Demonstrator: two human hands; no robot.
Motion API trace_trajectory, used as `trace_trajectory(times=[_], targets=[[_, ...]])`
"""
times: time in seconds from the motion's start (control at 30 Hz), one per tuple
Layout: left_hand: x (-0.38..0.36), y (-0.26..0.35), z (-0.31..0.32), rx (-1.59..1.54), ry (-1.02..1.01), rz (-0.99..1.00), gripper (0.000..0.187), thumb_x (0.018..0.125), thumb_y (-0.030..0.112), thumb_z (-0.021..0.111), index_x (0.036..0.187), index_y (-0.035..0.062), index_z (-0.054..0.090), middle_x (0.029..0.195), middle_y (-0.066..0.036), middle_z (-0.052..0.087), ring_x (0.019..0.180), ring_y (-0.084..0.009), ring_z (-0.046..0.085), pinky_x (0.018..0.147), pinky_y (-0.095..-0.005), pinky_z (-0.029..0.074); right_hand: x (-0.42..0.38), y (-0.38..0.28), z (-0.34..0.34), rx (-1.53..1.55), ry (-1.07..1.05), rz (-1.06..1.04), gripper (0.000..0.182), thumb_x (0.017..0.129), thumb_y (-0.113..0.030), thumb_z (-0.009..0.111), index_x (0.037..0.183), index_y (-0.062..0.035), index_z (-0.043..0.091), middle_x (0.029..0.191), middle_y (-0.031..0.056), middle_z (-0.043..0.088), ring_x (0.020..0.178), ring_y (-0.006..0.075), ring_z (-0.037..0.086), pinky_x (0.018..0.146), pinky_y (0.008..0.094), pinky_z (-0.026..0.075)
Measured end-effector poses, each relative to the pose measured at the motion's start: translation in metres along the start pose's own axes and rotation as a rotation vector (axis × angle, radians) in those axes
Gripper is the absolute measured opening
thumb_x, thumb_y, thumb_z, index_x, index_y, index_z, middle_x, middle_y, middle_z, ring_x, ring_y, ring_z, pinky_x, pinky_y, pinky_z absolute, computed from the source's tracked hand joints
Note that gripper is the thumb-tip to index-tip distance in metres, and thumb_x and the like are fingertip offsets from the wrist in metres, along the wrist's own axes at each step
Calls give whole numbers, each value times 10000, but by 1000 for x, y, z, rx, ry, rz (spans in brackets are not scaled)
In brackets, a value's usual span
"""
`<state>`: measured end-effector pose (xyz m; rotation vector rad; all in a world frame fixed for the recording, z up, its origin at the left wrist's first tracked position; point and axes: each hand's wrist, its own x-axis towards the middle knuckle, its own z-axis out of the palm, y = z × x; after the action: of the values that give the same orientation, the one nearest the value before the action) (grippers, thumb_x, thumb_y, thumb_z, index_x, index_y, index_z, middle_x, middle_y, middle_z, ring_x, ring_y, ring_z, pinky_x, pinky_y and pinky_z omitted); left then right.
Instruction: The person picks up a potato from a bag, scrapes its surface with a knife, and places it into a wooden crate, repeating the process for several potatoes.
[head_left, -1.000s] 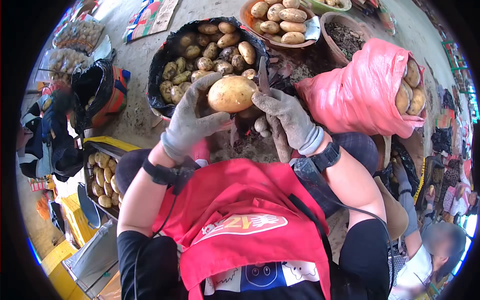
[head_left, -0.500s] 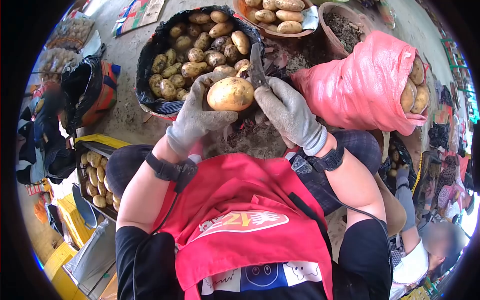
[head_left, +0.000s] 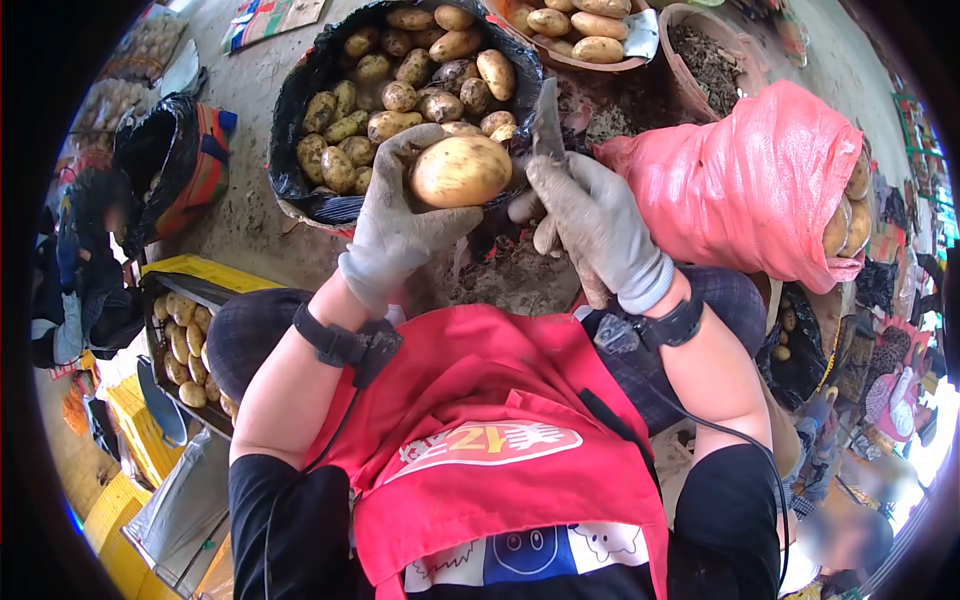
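Note:
In a grey glove, my left hand (head_left: pixel 405 215) grips a large yellow potato (head_left: pixel 462 172), fingers behind it and thumb below. My gloved right hand (head_left: pixel 600 215) is closed on a dirty knife (head_left: pixel 547 120), whose dark blade points up, just right of the potato and apart from it. Beyond my left hand stands a black-lined basket (head_left: pixel 285 160) of soil-covered potatoes (head_left: pixel 398 97). The pink sack (head_left: pixel 735 180) lies to the right of my right hand, with potatoes showing at its mouth.
A tub of potatoes (head_left: pixel 598 50) and a bucket of soil (head_left: pixel 705 65) stand at the top. A crate of potatoes (head_left: pixel 180 345) is at left, below an open black-lined bag (head_left: pixel 165 165). Other people are at the left edge and lower right.
The potato has turned in my left hand and shows a cleaner face. My right hand and the knife have moved slightly right, away from it. The view has shifted a little.

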<state>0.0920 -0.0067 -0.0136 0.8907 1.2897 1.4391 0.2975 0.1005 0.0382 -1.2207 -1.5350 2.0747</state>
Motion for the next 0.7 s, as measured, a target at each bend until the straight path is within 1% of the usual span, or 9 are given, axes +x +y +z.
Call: trace_trajectory(times=[0.17, 0.27, 0.37, 0.43, 0.5, 0.53, 0.57, 0.63, 0.7], targets=[[-5, 15, 10, -44, -14, 146, 856, 767, 58, 894, 1480, 28, 422, 1353, -103, 588, 1255, -209, 572, 1116, -369, 470, 6, 2, -1, 252, -153, 55, 499, 976, -363, 743, 1297, -2, 619, 969, 3, 641, 657, 88, 590, 613, 230, 502], [-10, 28, 9, -139, -75, -160, 894, 807, 91, 887, 1547, 68, 385, 1372, -106, 581, 1207, -182, 594, 1001, -325, 542, 6, 6, -2, 207, -160, 0, 529, 943, -324, 784, 1335, -18, 603, 1012, -7, 639, 751, 63, 590, 647, 226, 511], [-11, 21, 3, -99, -117, -119, 902, 855, 18, 843, 1599, 89, 339, 1495, -99, 523, 1307, -201, 569, 993, -337, 562, 1, 6, 9, 206, -109, -71, 560, 937, -294, 791, 1377, -17, 582, 1027, 7, 651, 745, 64, 586, 647, 233, 508], [-10, 16, 0, -118, -106, -108, 900, 840, 19, 857, 1586, 89, 360, 1502, -95, 521, 1311, -191, 568, 995, -335, 559, 0, 2, 9, 159, -92, -83, 502, 990, -309, 721, 1380, -19, 596, 944, 8, 671, 679, 62, 576, 625, 235, 497], [-7, 5, -4, -15, -127, 76, 892, 823, 12, 867, 1567, 94, 381, 1497, -94, 524, 1313, -201, 571, 999, -345, 558, -8, -12, -3, -103, -94, 36, 456, 1063, -277, 595, 1440, -26, 553, 1053, 52, 676, 758, 103, 625, 644, 234, 515], [-8, 6, -4, -16, -125, 79, 892, 823, 12, 867, 1567, 94, 381, 1497, -94, 524, 1313, -201, 571, 999, -345, 558, -1, 16, -11, -475, 1, -363, 378, 1108, -296, 506, 1347, -20, 604, 951, 70, 708, 692, 125, 636, 607, 256, 506], [-9, 9, -3, -66, -112, 41, 884, 817, 7, 869, 1555, 96, 391, 1492, -94, 527, 1313, -206, 573, 1003, -350, 558, 0, 15, -9, -476, 1, -363, 378, 1108, -296, 506, 1347, -20, 604, 951, 70, 708, 692, 125, 636, 607, 256, 506], [-11, 11, -1, -115, -102, -1, 877, 810, 2, 870, 1544, 99, 400, 1487, -94, 529, 1313, -211, 575, 1006, -356, 559, 1, 11, -1, -51, 29, -110, 386, 1087, -363, 533, 1139, -14, 689, 797, 47, 701, 608, 108, 616, 560, 278, 480], [-10, 11, -1, -104, -77, 1, 867, 809, -16, 859, 1537, 102, 403, 1472, -92, 536, 1291, -216, 590, 996, -363, 573, -1, 4, -1, -144, 4, -89, 388, 1086, -365, 539, 1050, -11, 695, 764, 53, 709, 600, 117, 632, 558, 292, 488]])
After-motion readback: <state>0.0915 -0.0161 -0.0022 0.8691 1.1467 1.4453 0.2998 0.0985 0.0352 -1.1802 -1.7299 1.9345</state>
